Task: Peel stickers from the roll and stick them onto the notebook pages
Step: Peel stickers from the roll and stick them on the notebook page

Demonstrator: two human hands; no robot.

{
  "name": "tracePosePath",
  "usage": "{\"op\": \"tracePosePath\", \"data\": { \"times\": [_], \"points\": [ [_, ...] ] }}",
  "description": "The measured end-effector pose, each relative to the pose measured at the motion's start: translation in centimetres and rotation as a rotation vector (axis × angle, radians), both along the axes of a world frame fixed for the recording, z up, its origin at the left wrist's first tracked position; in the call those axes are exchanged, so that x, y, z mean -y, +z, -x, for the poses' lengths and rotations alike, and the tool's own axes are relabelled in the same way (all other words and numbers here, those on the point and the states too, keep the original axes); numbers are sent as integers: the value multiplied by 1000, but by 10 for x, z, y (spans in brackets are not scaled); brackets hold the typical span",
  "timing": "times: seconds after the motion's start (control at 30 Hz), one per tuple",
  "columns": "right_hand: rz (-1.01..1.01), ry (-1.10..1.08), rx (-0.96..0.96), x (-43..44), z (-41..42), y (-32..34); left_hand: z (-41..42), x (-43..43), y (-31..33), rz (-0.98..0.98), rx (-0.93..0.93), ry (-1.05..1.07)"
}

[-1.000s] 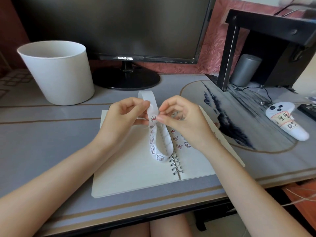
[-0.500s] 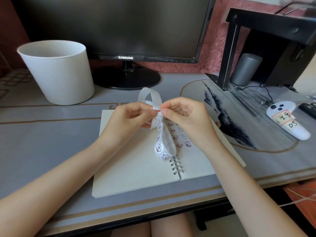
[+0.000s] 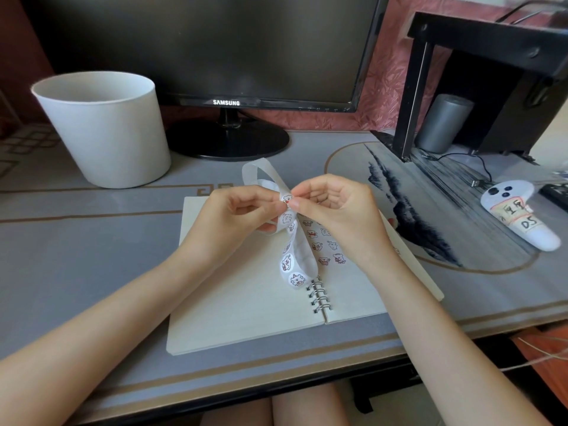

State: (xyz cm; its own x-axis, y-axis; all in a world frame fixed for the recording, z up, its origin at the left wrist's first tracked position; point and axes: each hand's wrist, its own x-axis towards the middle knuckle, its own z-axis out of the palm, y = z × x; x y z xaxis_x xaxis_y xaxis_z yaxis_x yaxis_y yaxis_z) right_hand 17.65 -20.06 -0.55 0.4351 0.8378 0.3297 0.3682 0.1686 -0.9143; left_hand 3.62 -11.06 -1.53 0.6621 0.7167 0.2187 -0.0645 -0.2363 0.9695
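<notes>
Fingers [image 3: 266,196] of the left hand [image 3: 236,218] clamp the strip [image 3: 302,256]; the right hand [image 3: 336,210] pinches a sticker [image 3: 287,198]; best peeled slowly, bending the backing away, over the notebook [image 3: 246,305]

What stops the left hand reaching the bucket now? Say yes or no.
Likely yes, but not freely. The left hand pinches the strip, so its grip is taken; nothing stands between it and the bucket, upright to its left.

A grey desk [image 3: 92,272] edged with tan lines carries an open spiral notebook [image 3: 239,302]. Behind the notebook to the left stands a white tub [image 3: 104,133], and directly behind it a monitor foot [image 3: 229,142]. To the notebook's right lies a white controller [image 3: 522,216], and behind that a black stand [image 3: 412,103] and a grey cylinder [image 3: 442,124].
</notes>
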Motion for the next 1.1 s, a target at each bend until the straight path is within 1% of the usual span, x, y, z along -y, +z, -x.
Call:
{"op": "tracePosePath", "data": {
  "times": [0.2, 0.33, 0.53, 0.67, 0.83, 0.9, 0.97, 1.03, 1.1],
  "points": [
    [35, 17, -42, 1, 0, 1, 0, 1, -1, -5, -19, -3],
    [79, 1, -23, 2, 1, 1, -2, 2, -1, 53, -26, 5],
    [104, -11, 117, 5, 6, 3, -2, 0, -1, 53, -41, 14],
    [102, -44, 242, 8, 5, 1, -2, 1, -1, 75, -53, 19],
    [65, -30, 255, 17, 8, 4, -2, 0, -2, 105, -77, 32],
    [47, -19, 190, 22, 8, 7, -1, -1, -2, 120, -83, 39],
    [55, -11, 69, 29, 7, 11, -1, -2, -2, 122, -84, 57],
    [116, -15, -28, 39, 2, 16, -2, -2, -2, 110, -85, 69],
    [221, -19, -81, 52, -4, 18, -2, -2, -2, 107, -83, 71]
  ]
}}
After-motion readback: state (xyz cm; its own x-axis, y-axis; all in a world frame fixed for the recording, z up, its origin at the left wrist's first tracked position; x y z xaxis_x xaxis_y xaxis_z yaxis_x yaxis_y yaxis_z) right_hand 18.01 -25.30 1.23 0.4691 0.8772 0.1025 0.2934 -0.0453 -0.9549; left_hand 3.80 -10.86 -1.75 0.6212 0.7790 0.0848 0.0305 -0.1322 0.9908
